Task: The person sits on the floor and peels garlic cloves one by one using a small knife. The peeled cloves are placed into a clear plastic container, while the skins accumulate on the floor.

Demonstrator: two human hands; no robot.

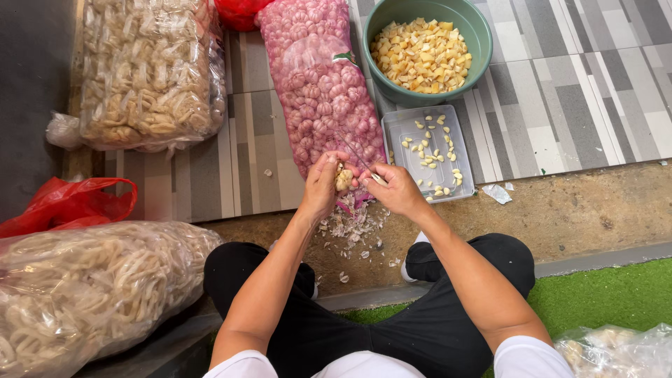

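My left hand (322,185) grips a garlic bulb (344,180) in front of me, over a heap of papery garlic skins (353,224) on the ground. My right hand (395,187) holds a small knife (376,178) whose blade points toward the bulb. Just beyond my hands lies a long pink mesh sack of garlic bulbs (322,84). To its right sits a clear rectangular tray (409,126) with several peeled cloves scattered in it.
A green bowl (476,31) of yellow cut pieces stands behind the tray. Clear bags of pale crackers lie at the far left (143,70) and near left (84,287), with a red plastic bag (70,203) between. Green artificial grass (609,294) is at the right.
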